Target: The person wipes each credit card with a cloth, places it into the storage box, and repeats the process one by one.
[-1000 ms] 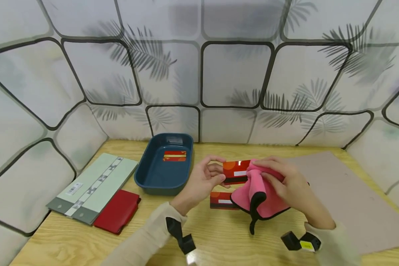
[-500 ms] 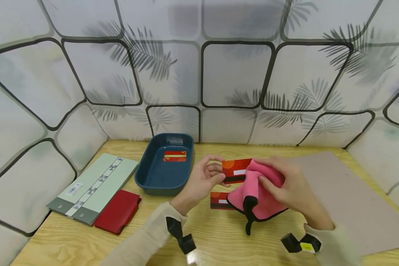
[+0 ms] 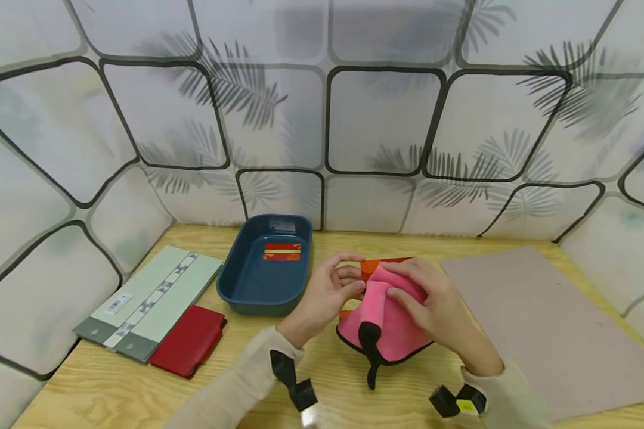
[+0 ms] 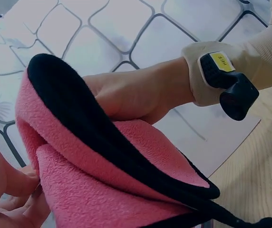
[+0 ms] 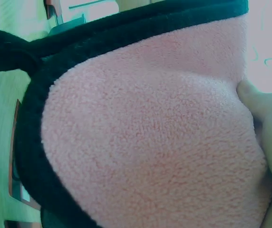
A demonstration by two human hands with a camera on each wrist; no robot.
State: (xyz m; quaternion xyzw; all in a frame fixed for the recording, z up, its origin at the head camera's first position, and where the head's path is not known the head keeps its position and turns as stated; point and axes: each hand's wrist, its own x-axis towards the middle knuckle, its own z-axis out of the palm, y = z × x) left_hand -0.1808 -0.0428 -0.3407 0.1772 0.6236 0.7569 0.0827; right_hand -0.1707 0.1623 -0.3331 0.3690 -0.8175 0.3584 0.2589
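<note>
My left hand pinches the left edge of a red and orange card, held up above the table. A pink cloth with black trim and a black hanging loop is bunched in my right hand, its thumb and fingers gripping the fabric. The cloth lies over most of the card's face, so only its top strip shows in the head view. In the left wrist view the cloth's folded edge comes right up to the left fingertips. A second red card lies on the table, mostly hidden behind the cloth.
A blue tray with a red and gold card inside stands at the back left. Beside it lie a pale green folder and a dark red wallet. A greyish-pink board covers the right side of the table.
My right hand has moved the pink cloth leftward across the card, covering most of it and the card below. My left hand has stayed in place, still pinching the card.
</note>
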